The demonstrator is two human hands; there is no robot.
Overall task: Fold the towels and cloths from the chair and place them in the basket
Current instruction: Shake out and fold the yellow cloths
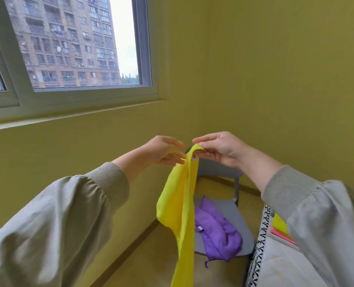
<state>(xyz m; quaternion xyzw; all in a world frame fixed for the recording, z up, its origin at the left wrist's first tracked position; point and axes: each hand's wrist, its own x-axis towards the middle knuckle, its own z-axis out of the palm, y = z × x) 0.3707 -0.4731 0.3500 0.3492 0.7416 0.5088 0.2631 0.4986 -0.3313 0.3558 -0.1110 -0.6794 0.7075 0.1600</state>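
Window (68, 44): upper left of the view, set in a yellow-green wall; no part in the task.
Chair (230, 212): grey, standing in the room corner below the hands; one item is left on its seat.
Basket (261, 245): lower right, just beside the chair, with a black-and-white patterned rim. Flat yellow and pink pieces show inside, partly hidden by the right sleeve.
Yellow cloth (178, 204): held up in the air in front of the chair, hanging long and narrow from its top edge. The lower end runs out of view.
Purple cloth (217, 230): crumpled on the chair seat, untouched.
Right hand (221, 150): thumb and fingers pinch the top corner of the yellow cloth.
Left hand (163, 151): fingertips meet the cloth's edge just below that corner. The view is blurred there, so I cannot tell whether it pinches or only touches.
Step, as judged: opening out the yellow cloth, before its first fold.
Next move, as judged: the left hand needs a firm pinch on the edge, then to slide along it to the far corner so the cloth hangs square.
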